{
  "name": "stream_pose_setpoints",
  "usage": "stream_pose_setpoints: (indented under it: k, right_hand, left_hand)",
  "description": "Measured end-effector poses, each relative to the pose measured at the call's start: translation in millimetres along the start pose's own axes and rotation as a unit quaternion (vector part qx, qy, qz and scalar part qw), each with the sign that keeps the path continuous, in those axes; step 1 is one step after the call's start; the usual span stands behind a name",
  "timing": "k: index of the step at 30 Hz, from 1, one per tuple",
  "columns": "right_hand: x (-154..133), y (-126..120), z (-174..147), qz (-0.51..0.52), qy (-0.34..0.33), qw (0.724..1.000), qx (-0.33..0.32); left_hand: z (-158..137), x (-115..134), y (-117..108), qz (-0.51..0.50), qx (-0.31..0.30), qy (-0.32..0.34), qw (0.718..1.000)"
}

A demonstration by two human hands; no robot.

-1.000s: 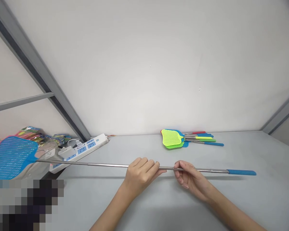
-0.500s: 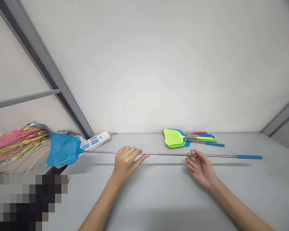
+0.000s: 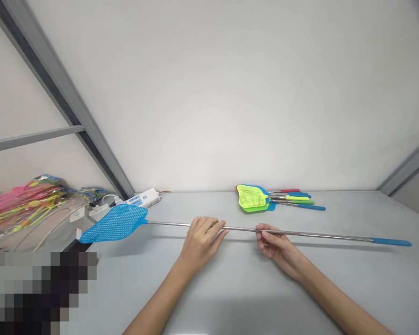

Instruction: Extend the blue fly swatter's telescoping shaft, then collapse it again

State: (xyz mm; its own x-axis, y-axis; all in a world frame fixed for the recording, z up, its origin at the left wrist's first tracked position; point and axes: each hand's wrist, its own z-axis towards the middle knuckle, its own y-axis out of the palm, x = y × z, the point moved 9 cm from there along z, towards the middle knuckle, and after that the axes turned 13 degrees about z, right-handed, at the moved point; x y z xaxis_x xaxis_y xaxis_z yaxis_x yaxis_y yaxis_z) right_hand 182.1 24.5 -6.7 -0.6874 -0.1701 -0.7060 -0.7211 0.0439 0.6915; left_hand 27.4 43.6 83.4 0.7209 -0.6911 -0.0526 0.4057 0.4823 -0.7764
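Gripping a blue fly swatter [image 3: 241, 229] lengthwise across the grey table [image 3: 230, 298], holding its rod [image 3: 321, 235] clear of the top; curling the left hand [image 3: 199, 239] over the rod from above, closing the fingers on the metal and stretching the thumb along the near side; pinching the same rod between thumb and forefinger of the right hand [image 3: 281, 251], turning the palm partly upward and folding in the other fingers; leaving a short bare stretch between the two grips; pointing the mesh head [image 3: 116, 223] left, tilted, near the power strip [image 3: 145, 198] and a white plug [image 3: 99, 212], being unable to tell touching from apart there; pointing the blue handle [image 3: 392, 242] right, well away from both hands; seeming, as the step in hand, to be gripping the long rod mid-length and steadying it; calling next, most likely, for setting both grips in one line along the rod, pressing lengthwise rather than sideways so as not to be bending the thin metal, and for watching the mesh head beside the plug; leaving the pile of other swatters [image 3: 253, 198] farther back, near the wall [image 3: 226, 116]
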Motion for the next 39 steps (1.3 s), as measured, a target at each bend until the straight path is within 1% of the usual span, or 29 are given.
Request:
stream_pose_setpoints:
  k: [4, 8, 10, 13, 16, 19, 21, 27, 29, 30, 32, 34, 36, 39]
  right_hand:
    - [-6, -8, 1, 0.007, -0.011, 1.000, 0.014]
    - [-8, -11, 1, 0.030, -0.017, 0.999, 0.008]
    - [-9, -12, 2, 0.046, -0.023, 0.999, 0.005]
    - [-11, -14, 3, 0.062, -0.032, 0.998, 0.005]
    - [-15, -15, 4, 0.076, -0.043, 0.996, 0.005]
    - [-18, -15, 3, 0.071, -0.047, 0.996, 0.002]
    - [-16, -12, 3, 0.057, -0.035, 0.998, -0.011]
    - [10, 3, 0, -0.004, 0.035, 0.997, -0.069]
    - [17, 7, -1, -0.020, 0.050, 0.995, -0.080]
    - [19, 8, -2, -0.028, 0.052, 0.995, -0.084]
    - [20, 10, -2, -0.041, 0.053, 0.994, -0.088]
    - [20, 12, -2, -0.046, 0.055, 0.994, -0.087]
    - [21, 12, -1, -0.041, 0.061, 0.994, -0.084]
    - [20, 10, 0, -0.030, 0.062, 0.995, -0.078]
  left_hand:
    - [3, -20, -2, 0.014, -0.014, -0.052, 0.998]
    - [3, -38, -4, 0.032, -0.027, -0.084, 0.996]
    - [1, -45, -3, 0.036, -0.032, -0.092, 0.995]
    - [-3, -48, 4, 0.030, -0.057, -0.073, 0.995]
    - [-4, -45, 14, 0.018, -0.083, -0.047, 0.995]
    - [-4, -41, 16, 0.005, -0.080, -0.039, 0.996]
    - [-3, -34, 15, -0.012, -0.077, -0.022, 0.997]
    - [-9, 5, 17, -0.064, -0.064, 0.059, 0.994]
    - [-12, 20, 21, -0.072, -0.075, 0.083, 0.991]
    - [-14, 27, 24, -0.077, -0.091, 0.098, 0.988]
    - [-16, 35, 29, -0.080, -0.113, 0.097, 0.986]
    - [-15, 37, 32, -0.083, -0.140, 0.082, 0.983]
    - [-14, 34, 35, -0.086, -0.169, 0.061, 0.980]
    - [-13, 24, 40, -0.083, -0.213, 0.032, 0.973]
